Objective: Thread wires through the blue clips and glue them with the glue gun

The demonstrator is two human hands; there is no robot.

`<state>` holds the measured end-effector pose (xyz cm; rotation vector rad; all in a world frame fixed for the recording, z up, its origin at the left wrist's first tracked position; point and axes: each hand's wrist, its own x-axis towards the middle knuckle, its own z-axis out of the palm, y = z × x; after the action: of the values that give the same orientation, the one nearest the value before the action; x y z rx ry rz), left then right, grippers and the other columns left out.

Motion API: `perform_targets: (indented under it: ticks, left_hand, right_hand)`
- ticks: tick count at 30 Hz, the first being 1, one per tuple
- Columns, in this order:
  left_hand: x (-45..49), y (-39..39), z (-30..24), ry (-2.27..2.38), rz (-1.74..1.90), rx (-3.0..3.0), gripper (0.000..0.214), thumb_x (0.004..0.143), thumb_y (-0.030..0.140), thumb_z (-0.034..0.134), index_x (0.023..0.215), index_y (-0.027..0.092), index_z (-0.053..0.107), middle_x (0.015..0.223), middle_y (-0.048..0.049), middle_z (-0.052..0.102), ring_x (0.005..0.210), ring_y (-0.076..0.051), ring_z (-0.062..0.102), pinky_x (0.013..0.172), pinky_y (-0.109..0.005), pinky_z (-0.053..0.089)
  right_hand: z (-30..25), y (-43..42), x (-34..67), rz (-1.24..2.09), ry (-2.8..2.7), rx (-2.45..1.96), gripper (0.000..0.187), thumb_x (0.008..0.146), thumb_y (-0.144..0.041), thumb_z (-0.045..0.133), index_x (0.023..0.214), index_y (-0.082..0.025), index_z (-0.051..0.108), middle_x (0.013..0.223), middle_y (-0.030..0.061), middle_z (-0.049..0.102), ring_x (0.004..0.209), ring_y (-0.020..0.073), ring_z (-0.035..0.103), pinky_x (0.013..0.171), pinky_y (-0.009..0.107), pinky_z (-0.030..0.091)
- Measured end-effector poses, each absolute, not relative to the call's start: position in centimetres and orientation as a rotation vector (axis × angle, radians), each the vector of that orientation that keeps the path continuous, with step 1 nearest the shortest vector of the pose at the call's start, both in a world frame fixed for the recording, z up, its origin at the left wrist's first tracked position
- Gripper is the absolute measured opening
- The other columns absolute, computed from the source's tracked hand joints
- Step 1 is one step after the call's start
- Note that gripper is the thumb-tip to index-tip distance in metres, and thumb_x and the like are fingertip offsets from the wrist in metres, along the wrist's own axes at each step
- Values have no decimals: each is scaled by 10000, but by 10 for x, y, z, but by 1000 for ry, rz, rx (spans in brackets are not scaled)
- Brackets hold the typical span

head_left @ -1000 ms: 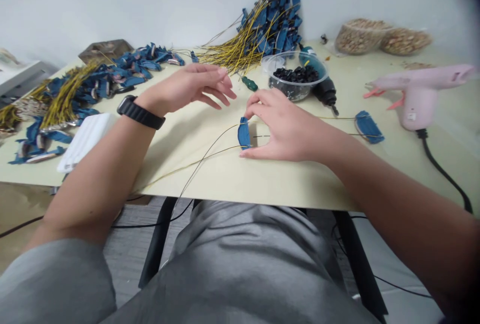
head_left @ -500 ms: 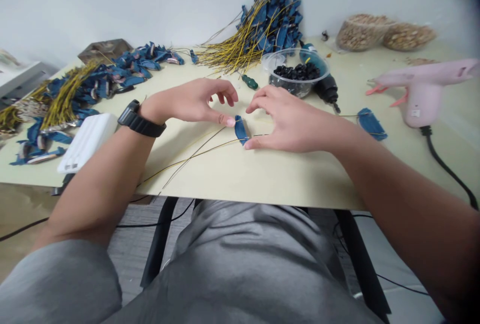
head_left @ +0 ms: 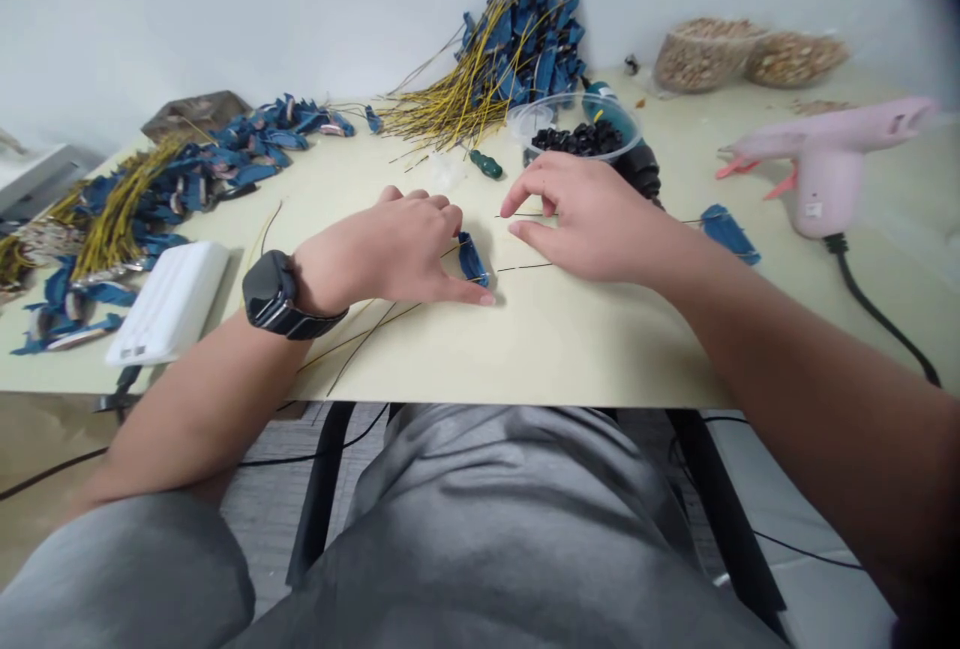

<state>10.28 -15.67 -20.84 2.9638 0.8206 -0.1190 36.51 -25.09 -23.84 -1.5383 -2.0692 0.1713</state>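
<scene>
A small blue fabric-like piece [head_left: 473, 259] with thin yellow and dark wires lies on the table between my hands. My left hand [head_left: 394, 244] rests palm down over its wires, beside the piece's left edge. The left thumb is stretched out just below the piece, apart from the fingers. To the right, my right hand [head_left: 589, 219] hovers with thumb and index finger slightly apart. Thin dark wire ends pass near those fingertips; I see nothing clearly gripped. Farther right lies a second blue piece [head_left: 729, 234] with wires, partly behind my right forearm.
A pink glue gun [head_left: 821, 164] with a black cord lies at right. Behind my hands are a clear tub [head_left: 634, 124] of black bits, a green-handled tool [head_left: 486, 164] and wired blue pieces [head_left: 540, 59]. A white power bank [head_left: 169, 299] sits left; bags of pebble-like bits [head_left: 701, 54] stand behind.
My left hand has turned palm down and come lower over the wires, its thumb now below the blue piece. My right hand has drawn away from the piece, up and to the right.
</scene>
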Motion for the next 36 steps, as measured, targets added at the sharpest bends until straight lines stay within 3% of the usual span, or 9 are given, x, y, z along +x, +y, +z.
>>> perform_targets:
  ticks: [8, 12, 16, 20, 26, 36]
  left_hand:
    - [104, -161, -209, 827, -146, 2996, 994, 977, 1050, 663, 1373, 155, 841, 1321, -235, 822, 1330, -535, 794, 1284, -661, 540]
    - [107, -155, -207, 767, -191, 2991, 939, 996, 982, 659, 1381, 141, 828, 1337, -228, 827, 1260, -487, 810, 1304, -652, 506]
    - [105, -143, -204, 703, -199, 2930, 988, 955, 1003, 693, 1492, 182, 807, 1460, -208, 829, 1361, -460, 788, 1333, -608, 476]
    - [100, -130, -201, 663, -187, 2898, 1039, 957, 1013, 691, 1623, 220, 778, 1619, -202, 808, 1490, -464, 755, 1370, -610, 463]
    - [97, -117, -203, 560, -137, 2853, 1035, 954, 1038, 700, 1643, 272, 808, 1689, -154, 807, 1501, -421, 773, 1325, -512, 528]
    - [97, -114, -207, 546, -71, 2862, 1110, 934, 1119, 669, 1599, 249, 849, 1638, -152, 836, 1471, -425, 794, 1326, -521, 548]
  right_hand:
    - [-238, -250, 366, 191, -2095, -1538, 293, 1064, -521, 850, 1230, -296, 938, 1280, 137, 832, 1253, 421, 759, 1155, 591, 615]
    - [-235, -252, 364, 200, -2093, -1559, 245, 1036, -433, 864, 1195, -268, 951, 1237, 126, 855, 1188, 382, 770, 1101, 526, 603]
    - [-227, -256, 357, 347, -2111, -1606, 226, 1026, -326, 791, 1122, -221, 966, 1037, 69, 852, 1009, 276, 766, 962, 406, 561]
    - [-221, -259, 346, 499, -2129, -1601, 225, 994, -244, 755, 1041, -189, 968, 912, 36, 823, 896, 215, 736, 861, 362, 497]
    - [-227, -259, 332, 585, -2026, -1603, 257, 938, -119, 741, 1017, -179, 978, 816, 13, 808, 779, 186, 696, 783, 344, 475]
    - [-238, -257, 322, 621, -1956, -1583, 230, 956, -101, 798, 1041, -174, 998, 844, 32, 823, 789, 188, 724, 820, 342, 516]
